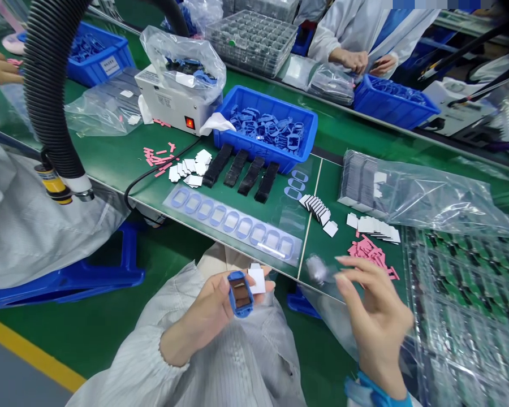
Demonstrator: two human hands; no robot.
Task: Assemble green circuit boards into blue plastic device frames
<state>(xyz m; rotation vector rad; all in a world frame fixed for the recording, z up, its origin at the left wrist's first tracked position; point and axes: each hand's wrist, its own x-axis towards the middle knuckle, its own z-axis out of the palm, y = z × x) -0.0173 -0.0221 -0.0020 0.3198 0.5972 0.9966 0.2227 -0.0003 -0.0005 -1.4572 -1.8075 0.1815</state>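
Above my lap, my left hand (212, 299) is closed around a small blue plastic watch-like frame (241, 295) with a brown inside. The same hand also holds a white square piece with a tab (257, 279) behind the frame. To the right, at the table's front edge, my right hand (377, 311) has its thumb and fingers apart. A blurred scrap of clear film (317, 269) is just left of those fingertips; whether it touches them I cannot make out. Pink strips (369, 252) and a row of white pieces (379, 228) lie beyond my right hand.
A blue bin (309, 133) of blue frames stands ahead, with black strips (250, 175) before it. A sheet of oval stickers (233, 223) lies along the near edge. Clear trays (470, 316) fill the right. A black hose (46, 73) hangs left; co-workers' hands (352, 59) work opposite.
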